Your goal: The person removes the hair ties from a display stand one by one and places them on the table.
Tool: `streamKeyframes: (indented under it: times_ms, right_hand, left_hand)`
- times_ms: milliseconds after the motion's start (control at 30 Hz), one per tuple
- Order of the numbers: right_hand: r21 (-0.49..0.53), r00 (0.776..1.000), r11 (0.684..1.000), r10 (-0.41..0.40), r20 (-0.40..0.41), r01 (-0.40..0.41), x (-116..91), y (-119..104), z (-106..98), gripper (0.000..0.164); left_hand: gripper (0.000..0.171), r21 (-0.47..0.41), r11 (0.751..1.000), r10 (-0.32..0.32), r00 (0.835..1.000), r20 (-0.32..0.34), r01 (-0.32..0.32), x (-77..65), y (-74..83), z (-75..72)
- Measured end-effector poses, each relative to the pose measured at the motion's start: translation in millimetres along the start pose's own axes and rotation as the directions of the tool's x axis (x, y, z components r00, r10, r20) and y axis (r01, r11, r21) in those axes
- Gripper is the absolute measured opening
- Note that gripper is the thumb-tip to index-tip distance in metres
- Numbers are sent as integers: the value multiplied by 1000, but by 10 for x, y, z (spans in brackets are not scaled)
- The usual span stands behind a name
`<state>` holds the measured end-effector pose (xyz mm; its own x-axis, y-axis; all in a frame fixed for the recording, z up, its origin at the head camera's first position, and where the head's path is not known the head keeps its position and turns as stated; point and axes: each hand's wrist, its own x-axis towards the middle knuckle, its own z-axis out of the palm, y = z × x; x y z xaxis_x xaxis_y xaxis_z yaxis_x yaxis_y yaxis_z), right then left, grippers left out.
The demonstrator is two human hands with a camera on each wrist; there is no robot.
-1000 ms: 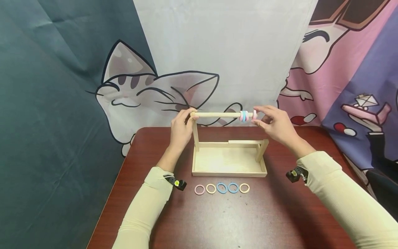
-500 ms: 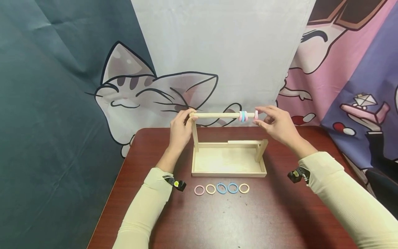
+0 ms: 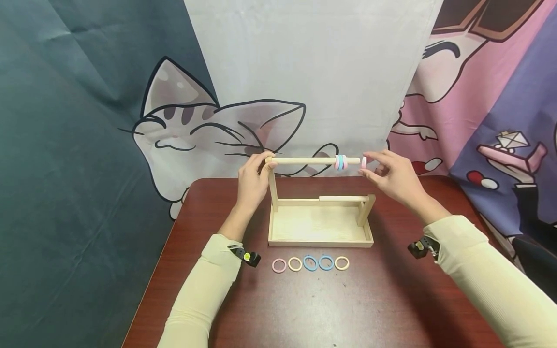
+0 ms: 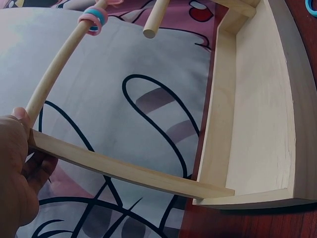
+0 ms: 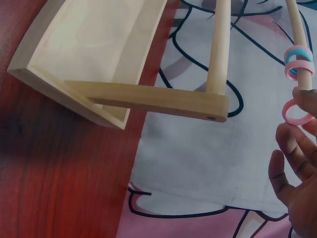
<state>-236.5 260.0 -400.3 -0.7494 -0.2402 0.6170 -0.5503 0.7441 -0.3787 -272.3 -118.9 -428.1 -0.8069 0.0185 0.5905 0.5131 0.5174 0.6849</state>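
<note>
My left hand (image 3: 254,176) grips the top of the tall left post (image 4: 124,166), where a horizontal wooden rod (image 3: 304,160) joins it. Pink and blue rings (image 3: 341,163) sit together on the rod near its free right end. Just beyond that end, my right hand (image 3: 391,176) pinches a pink ring (image 5: 296,113) between thumb and fingers. A small gap shows between this ring and the rod tip in the head view. The post rises from a shallow wooden tray (image 3: 322,244) on the table.
A shorter right post (image 5: 158,99) carries a lower rod (image 3: 344,198) pointing left. In front of the tray lies a row of loose rings: pink (image 3: 279,265), cream (image 3: 295,264), blue (image 3: 310,263), blue (image 3: 326,262) and cream (image 3: 342,263). A printed cloth (image 3: 330,72) hangs behind the table.
My right hand has moved rightward with the pink ring, which has come off the rod's free end. The left hand has stayed on the post; the other rings look unmoved.
</note>
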Motion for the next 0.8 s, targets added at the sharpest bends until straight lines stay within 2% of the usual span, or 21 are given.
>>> streamKeyframes:
  times_ms: [667,800]
  right_hand:
    - [-5,997,1000,30,67,-29,-173,55,-60,29]
    - [-5,996,1000,7,85,-6,-220,57,-60,26]
  left_hand:
    - [35,28,1000,2,1000,-8,-2,8,-18,2]
    - [35,23,1000,-1,1000,-5,1,10,-16,0]
